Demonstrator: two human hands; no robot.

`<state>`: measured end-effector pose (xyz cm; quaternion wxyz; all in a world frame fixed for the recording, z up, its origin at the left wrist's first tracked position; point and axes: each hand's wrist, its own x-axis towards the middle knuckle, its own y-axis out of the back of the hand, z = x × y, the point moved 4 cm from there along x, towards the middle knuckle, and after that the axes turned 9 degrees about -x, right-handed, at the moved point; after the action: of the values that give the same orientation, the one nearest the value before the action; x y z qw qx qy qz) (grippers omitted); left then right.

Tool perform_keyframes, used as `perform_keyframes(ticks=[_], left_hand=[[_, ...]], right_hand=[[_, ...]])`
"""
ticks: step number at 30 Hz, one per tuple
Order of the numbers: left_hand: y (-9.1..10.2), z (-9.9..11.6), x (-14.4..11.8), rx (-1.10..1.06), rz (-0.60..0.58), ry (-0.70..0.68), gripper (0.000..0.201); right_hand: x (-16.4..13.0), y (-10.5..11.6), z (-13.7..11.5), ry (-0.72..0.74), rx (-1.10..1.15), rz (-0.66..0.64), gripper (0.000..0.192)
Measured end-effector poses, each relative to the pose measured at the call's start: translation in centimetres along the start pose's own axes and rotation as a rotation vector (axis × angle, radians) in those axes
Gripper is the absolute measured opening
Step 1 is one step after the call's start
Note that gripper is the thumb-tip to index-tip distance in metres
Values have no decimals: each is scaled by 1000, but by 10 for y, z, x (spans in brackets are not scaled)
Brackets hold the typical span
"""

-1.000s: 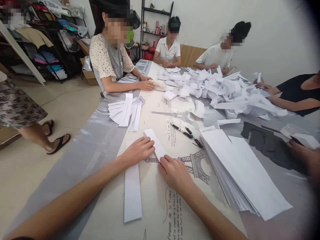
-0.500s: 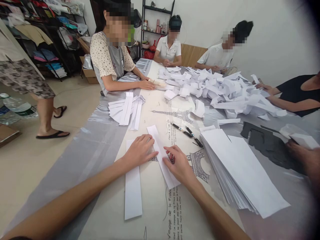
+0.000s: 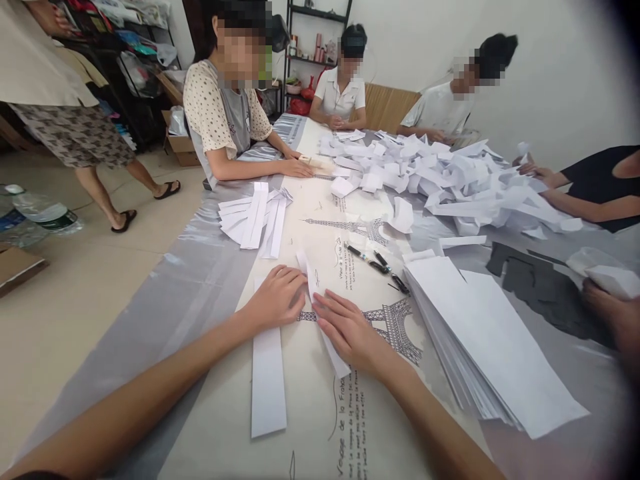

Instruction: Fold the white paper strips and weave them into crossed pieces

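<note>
Head camera shows our right hand [image 3: 350,328] lying over a narrow paper strip [image 3: 335,357] on the worktop [image 3: 220,427], grip flattened, seemingly to steady it, while our left hand [image 3: 280,298] half-curls at its edge, whether pinching it we cannot tell.

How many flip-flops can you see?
2, both on the standing person at the left: the nearer flip-flop and the farther flip-flop. Any under the table would be hidden.

Soft, fairly bright light glints on the plastic sheet [image 3: 175,293], and vignetting blackens the upper right corner.
</note>
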<state>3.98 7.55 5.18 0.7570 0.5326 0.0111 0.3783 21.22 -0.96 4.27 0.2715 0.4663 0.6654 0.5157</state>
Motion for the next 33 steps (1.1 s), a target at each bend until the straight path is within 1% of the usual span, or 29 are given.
perform_keyframes(ticks=[4, 7, 10, 15, 25, 33], left_hand=[[-2, -5, 0, -7, 20, -7, 17], [-5, -8, 0, 8, 24, -5, 13], [-8, -12, 1, 34, 37, 24, 16], [-11, -16, 3, 38, 52, 65, 20], [-9, -16, 5, 45, 93, 98, 22], [-11, -18, 9, 12, 105, 139, 25]], right_hand=[[-1, -7, 2, 73, -106, 95, 42], [-3, -13, 0, 86, -158, 143, 44], [-4, -19, -3, 83, -195, 178, 48], [-7, -23, -5, 87, -199, 186, 51], [-10, -32, -6, 102, -204, 218, 61], [-11, -33, -9, 119, -217, 252, 66]])
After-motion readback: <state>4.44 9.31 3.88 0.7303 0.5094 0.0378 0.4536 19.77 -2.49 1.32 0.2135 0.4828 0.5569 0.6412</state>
